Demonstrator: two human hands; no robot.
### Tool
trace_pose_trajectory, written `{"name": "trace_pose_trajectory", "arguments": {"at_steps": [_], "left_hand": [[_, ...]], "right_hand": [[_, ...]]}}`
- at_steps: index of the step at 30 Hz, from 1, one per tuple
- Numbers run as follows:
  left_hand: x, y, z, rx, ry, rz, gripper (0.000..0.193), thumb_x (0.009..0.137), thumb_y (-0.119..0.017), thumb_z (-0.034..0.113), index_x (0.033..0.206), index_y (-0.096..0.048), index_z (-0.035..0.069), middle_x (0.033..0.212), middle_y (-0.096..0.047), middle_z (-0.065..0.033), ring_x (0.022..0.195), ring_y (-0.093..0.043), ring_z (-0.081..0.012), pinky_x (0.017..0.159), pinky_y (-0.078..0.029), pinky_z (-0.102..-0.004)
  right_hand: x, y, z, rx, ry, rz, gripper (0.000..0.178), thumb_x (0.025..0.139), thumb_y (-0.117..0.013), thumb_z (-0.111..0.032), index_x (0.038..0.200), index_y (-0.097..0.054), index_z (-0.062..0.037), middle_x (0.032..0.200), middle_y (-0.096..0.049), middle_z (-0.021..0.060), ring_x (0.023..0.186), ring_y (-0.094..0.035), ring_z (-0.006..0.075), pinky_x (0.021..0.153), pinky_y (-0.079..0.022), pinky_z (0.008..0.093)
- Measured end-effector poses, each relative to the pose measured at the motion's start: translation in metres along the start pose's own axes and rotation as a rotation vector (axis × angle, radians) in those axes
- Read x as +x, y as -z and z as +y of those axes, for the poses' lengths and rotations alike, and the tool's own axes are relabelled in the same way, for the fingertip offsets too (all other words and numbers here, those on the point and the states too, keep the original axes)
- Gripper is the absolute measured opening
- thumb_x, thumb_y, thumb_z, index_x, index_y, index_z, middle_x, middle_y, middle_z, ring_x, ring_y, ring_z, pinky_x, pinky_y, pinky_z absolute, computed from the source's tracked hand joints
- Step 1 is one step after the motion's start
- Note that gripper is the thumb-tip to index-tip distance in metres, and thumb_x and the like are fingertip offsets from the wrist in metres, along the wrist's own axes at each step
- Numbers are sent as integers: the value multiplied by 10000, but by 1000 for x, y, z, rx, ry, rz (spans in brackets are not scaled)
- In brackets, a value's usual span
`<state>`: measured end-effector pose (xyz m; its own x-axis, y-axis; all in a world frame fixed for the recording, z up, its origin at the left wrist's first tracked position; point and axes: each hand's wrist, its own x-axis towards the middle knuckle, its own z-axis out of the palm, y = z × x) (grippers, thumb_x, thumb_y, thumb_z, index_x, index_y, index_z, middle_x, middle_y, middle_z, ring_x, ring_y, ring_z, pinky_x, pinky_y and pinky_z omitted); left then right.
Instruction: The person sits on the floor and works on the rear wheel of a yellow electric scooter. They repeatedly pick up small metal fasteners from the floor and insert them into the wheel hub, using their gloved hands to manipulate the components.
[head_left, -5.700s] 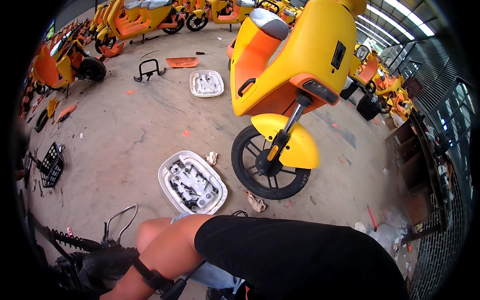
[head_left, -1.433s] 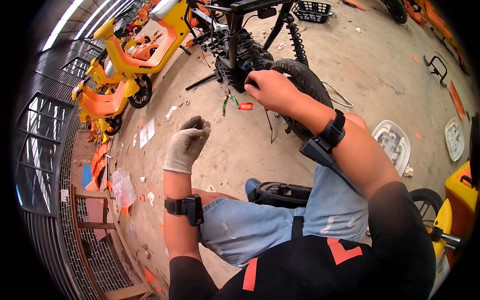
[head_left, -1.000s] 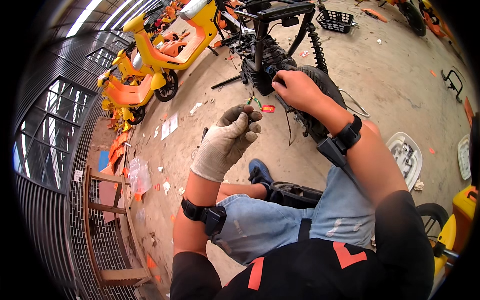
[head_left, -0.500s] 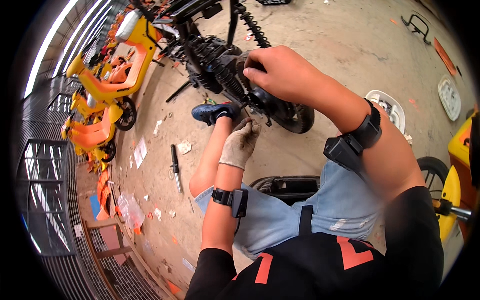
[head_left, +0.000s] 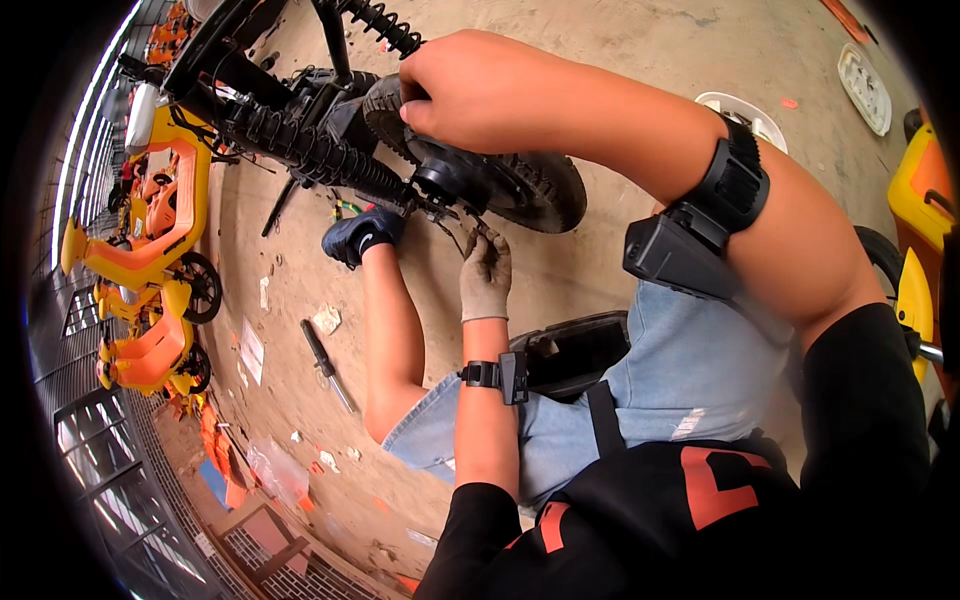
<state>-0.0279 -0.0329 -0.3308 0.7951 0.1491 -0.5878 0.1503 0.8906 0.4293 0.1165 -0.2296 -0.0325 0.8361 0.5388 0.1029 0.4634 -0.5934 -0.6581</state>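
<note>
A black motorbike-like frame with a rear wheel [head_left: 545, 190] stands in front of me, its tyre dark and knobbly. My left hand [head_left: 487, 268], in a dirty grey-white glove, is closed just below the wheel's hub [head_left: 437, 178]. Its fingers pinch at the end of a thin dark cable or rod; the exact piece is too small to make out. Bare, my right hand [head_left: 460, 92] lies over the upper part of the tyre with curled fingers. Whatever those fingers grip is hidden. Beside the hub runs a black coil-spring shock absorber [head_left: 340, 162].
Behind the left hand sits an open black bin-like shell [head_left: 575, 355]. A loose black-and-silver shock absorber [head_left: 328, 365] lies on the floor, left of my leg. Yellow scooters [head_left: 150, 245] line the left side. White plastic parts [head_left: 864, 88] lie at the right.
The view has shifted, so the bike sits further left and higher. My left hand has come closer up under the hub, still closed. The right hand stays curled at the tyre.
</note>
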Motion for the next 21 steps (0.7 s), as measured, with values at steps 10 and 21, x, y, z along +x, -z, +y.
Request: {"name": "trace_pose_trajectory", "arguments": {"at_steps": [10, 21], "left_hand": [[19, -18, -1, -152, -15, 3, 113, 979, -543, 81, 996, -615, -4, 907, -655, -100, 815, -629, -207, 735, -564, -331], [52, 33, 0, 16, -119, -95, 150, 972, -520, 85, 982, -624, -23, 909, -667, -122, 839, -631, -222, 735, -552, -344]], "right_hand": [[41, -44, 3, -365, -262, -60, 395, 853, -592, -154, 1229, -572, -33, 1253, -550, 161, 1144, -560, 330, 891, -494, 493], [32, -41, -3, -302, -223, -139, 490, 803, -666, -108, 1263, -545, 10, 1263, -541, 201, 1131, -562, 347, 905, -495, 458]]}}
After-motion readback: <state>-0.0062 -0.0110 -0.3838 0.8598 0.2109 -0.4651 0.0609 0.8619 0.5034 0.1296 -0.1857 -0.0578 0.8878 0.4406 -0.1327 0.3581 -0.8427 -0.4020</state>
